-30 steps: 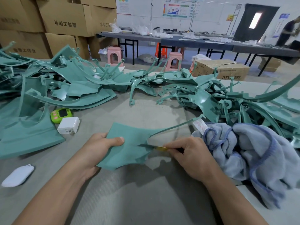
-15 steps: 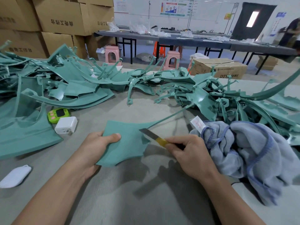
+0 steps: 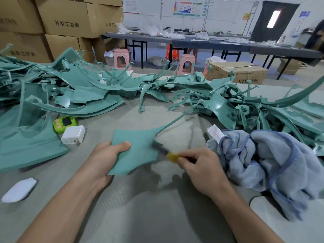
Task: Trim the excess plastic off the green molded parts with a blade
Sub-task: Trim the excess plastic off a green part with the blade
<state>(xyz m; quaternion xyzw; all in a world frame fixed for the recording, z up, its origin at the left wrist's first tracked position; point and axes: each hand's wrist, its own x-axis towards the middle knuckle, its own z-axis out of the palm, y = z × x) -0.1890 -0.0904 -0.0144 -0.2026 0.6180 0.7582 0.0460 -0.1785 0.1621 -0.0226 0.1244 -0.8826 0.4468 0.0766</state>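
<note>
While left hand (image 3: 105, 159) grips part (image 3: 138, 148), blade (image 3: 162, 149) touches edge

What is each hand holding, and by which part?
The left hand grips the flat green part at its left edge, thumb on top. The right hand pinches the blade by its yellow handle.

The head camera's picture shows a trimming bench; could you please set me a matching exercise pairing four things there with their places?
Things:
1 white charger
2 blue-grey towel
3 flat green part
4 blade

Places:
A gripped by the left hand
B held in the right hand
C beside the lime-green timer
D bunched up to the right of the right hand

Pairs: 1-C, 2-D, 3-A, 4-B
</note>
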